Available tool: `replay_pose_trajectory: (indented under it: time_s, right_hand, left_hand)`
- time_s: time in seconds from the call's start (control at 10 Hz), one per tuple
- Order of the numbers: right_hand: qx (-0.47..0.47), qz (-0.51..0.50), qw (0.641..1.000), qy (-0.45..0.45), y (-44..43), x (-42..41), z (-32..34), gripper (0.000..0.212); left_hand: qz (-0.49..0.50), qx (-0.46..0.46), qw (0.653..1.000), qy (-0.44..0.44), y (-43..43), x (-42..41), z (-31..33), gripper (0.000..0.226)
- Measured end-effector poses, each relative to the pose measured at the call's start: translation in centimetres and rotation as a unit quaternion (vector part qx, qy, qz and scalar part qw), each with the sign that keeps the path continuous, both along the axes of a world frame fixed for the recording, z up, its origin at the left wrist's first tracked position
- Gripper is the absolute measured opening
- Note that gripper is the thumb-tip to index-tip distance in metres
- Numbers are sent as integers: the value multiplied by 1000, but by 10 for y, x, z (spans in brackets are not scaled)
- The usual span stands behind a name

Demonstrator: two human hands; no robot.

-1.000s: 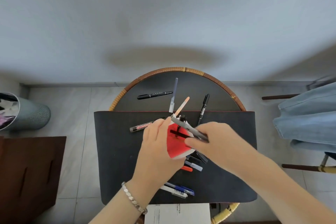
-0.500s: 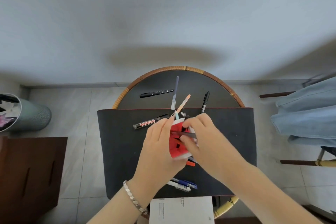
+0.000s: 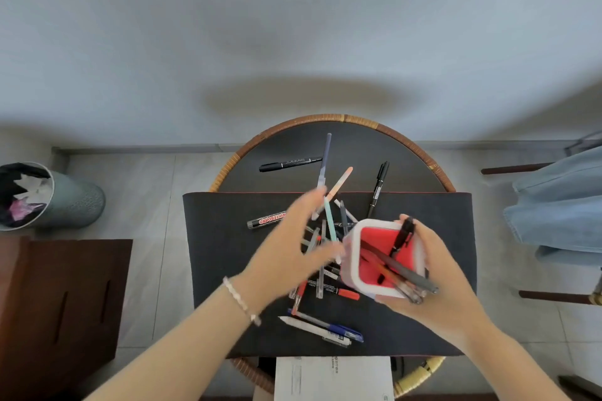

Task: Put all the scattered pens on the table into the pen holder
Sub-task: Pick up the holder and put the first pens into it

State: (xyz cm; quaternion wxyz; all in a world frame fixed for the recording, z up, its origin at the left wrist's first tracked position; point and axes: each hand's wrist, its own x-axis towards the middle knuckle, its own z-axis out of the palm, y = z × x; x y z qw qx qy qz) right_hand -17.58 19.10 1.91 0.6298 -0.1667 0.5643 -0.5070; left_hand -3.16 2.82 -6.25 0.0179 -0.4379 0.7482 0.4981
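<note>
Nearest edge of the table (image 3: 342, 137): a sheet of paper (image 3: 332, 378) overhangs it, and on the dark mat (image 3: 221, 270) just beyond lie a blue pen (image 3: 338, 329) and a white pen (image 3: 312, 329) side by side. Right hand (image 3: 446, 290) is wrapped around the holder (image 3: 384, 257), lifted and tipped toward the person so the red inside and open mouth face up; a few pens already lean inside, ends resting on the near rim. Judged: holder is held close so each pen has a short trip. Left hand (image 3: 293, 251) is motion-blurred over the central pile (image 3: 322, 247), fingers spread; a teal pen (image 3: 330, 221) shows at its fingertips, but whether it is gripped I cannot tell. A red-capped pen (image 3: 342, 291) sticks out from under the holder. Left of the pile, a whiteboard marker (image 3: 266, 220) lies apart. Toward the far edge, off the mat: a black marker (image 3: 290, 164), a grey pen (image 3: 324, 159), a peach pen (image 3: 340, 181), and a thin black pen (image 3: 378, 189) crossing the mat's far edge. Most pens remain out; task early.
</note>
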Motion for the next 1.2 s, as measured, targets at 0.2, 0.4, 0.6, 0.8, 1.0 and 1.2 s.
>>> replay_pose_trajectory:
  time_s: [0.2, 0.4, 0.6, 0.8, 1.0, 1.2]
  right_hand:
    - [34, -113, 987, 111, -5, -23, -10, 88]
    - [22, -64, 954, 292, -6, -42, -30, 91]
    - [28, -54, 977, 206, -16, -52, -38, 65]
    - [13, -40, 976, 213, -8, -49, -33, 66]
    - [48, -30, 961, 271, -6, -44, -23, 79]
    - [14, -22, 948, 317, -6, -33, -9, 89]
  left_hand:
    - [-19, -201, 951, -232, -27, 39, -38, 43]
    - [-32, -211, 940, -266, -28, 20, -59, 18]
    - [75, -44, 985, -147, -19, -27, -54, 17]
    - [69, -61, 968, -232, -5, -42, -64, 20]
    - [184, -111, 972, -97, -4, -20, -10, 13]
    - [305, -144, 936, 105, 7, 6, 113, 5]
